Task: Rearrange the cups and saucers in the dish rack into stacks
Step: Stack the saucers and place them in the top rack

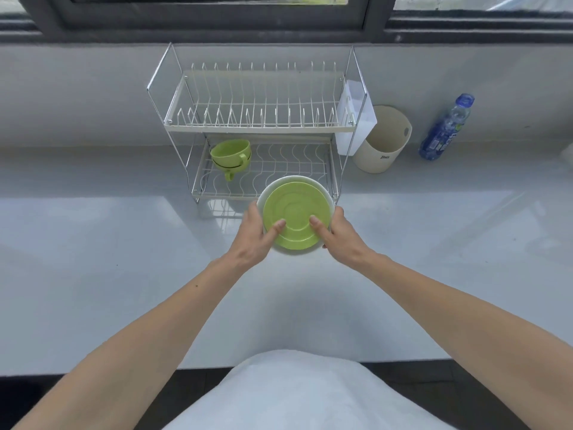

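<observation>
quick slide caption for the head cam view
Left hand and right hand hold stacked saucers before the dish rack holding stacked green cups.

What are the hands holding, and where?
Both hold a green saucer stacked on a white saucer: left hand on the left edge, right hand on the right edge, thumbs pressing on top.
</observation>
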